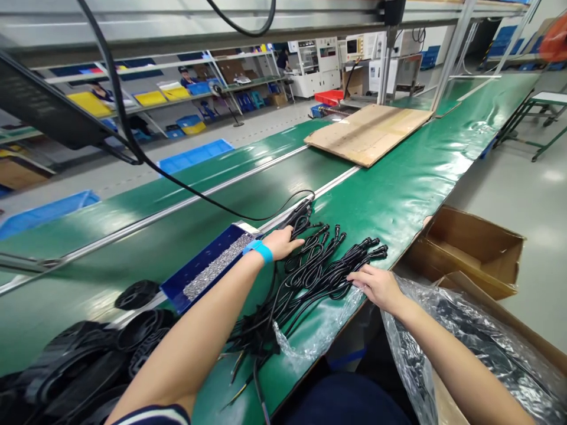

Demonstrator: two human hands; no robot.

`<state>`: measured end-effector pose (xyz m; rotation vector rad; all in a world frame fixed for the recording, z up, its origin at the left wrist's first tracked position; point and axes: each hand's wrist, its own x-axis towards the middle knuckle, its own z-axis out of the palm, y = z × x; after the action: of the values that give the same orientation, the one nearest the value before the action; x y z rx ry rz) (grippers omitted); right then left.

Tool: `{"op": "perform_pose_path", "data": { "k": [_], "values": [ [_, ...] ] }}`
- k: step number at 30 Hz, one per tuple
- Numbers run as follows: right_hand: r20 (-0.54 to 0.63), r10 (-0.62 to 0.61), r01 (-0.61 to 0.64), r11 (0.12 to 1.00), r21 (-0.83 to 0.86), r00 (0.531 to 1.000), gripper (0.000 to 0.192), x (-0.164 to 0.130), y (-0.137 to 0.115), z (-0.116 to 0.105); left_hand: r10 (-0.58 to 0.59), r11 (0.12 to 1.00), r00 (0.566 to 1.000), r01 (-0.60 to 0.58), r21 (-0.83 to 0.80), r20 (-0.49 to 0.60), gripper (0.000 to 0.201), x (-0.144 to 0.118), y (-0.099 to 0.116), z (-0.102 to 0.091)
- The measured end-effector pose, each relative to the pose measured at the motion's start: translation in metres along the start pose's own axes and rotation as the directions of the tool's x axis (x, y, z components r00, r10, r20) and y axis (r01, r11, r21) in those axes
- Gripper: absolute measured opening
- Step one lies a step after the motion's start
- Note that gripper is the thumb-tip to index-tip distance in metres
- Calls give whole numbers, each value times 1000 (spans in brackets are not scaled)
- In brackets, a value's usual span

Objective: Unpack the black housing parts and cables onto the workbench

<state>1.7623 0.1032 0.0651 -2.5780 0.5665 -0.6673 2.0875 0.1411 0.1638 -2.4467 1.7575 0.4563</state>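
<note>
A bundle of black cables (pixel 310 274) with round connectors lies on the green work surface, bare wire ends toward me. My left hand (pixel 281 243), wearing a blue wristband (pixel 261 250), reaches over the left side of the bundle, fingers apart. Just beyond it lies a black handheld tool (pixel 301 211) with a cord. At the bundle's right edge, my right hand (pixel 376 286) rests its outstretched fingertips on the cables. Clear plastic film (pixel 305 348) lies by the near cable ends. Left of my left hand stands a blue bin (pixel 177 290) of small metal parts.
Black molded parts (pixel 80 360) pile up at the lower left. A wooden board (pixel 367 133) lies farther along the bench (pixel 411 195). Cardboard boxes (pixel 478 251) and a plastic bag (pixel 478 330) stand off the right edge. A black cord (pixel 186 188) hangs across the left.
</note>
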Motion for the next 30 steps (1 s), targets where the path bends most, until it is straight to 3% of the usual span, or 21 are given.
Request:
{"op": "perform_pose_path", "data": {
  "k": [5, 11, 14, 16, 19, 21, 23, 27, 30],
  "values": [
    [1, 6, -6, 1000, 0, 1000, 27, 2, 0, 2, 20, 1000, 995, -22, 17, 97, 49, -3, 0, 22],
    [73, -7, 0, 996, 94, 997, 29, 3, -9, -14, -6, 999, 999, 7, -43, 36, 55, -13, -3, 31],
    [31, -48, 42, 987, 155, 998, 29, 21, -16, -29, -29, 998, 999, 30, -54, 27, 59, -18, -6, 31],
    [-5, -82, 82, 996, 42, 997, 28, 47, -21, -34, -36, 998, 999, 38, -55, 36, 55, -17, -6, 32],
    [176, -189, 222, 956, -193, 966, 35, 99, -30, -31, -39, 996, 998, 42, -78, 48, 53, -12, -5, 32],
    [373, -225, 340, 898, -278, 900, 35, 131, -38, -24, -44, 993, 998, 50, -111, 55, 52, -10, -5, 30],
    [499, -220, 418, 847, -328, 838, 27, 153, -44, -16, -64, 986, 997, 71, -151, 51, 52, -11, -8, 27],
    [568, -211, 481, 790, -380, 795, 18, 167, -48, -6, -136, 952, 991, 134, -276, 14, 59, -14, -24, 27],
    [558, -263, 519, 771, -369, 787, 26, 166, -48, -3, -152, 894, 988, 154, -421, 38, 63, -14, -33, 33]
  ]
}}
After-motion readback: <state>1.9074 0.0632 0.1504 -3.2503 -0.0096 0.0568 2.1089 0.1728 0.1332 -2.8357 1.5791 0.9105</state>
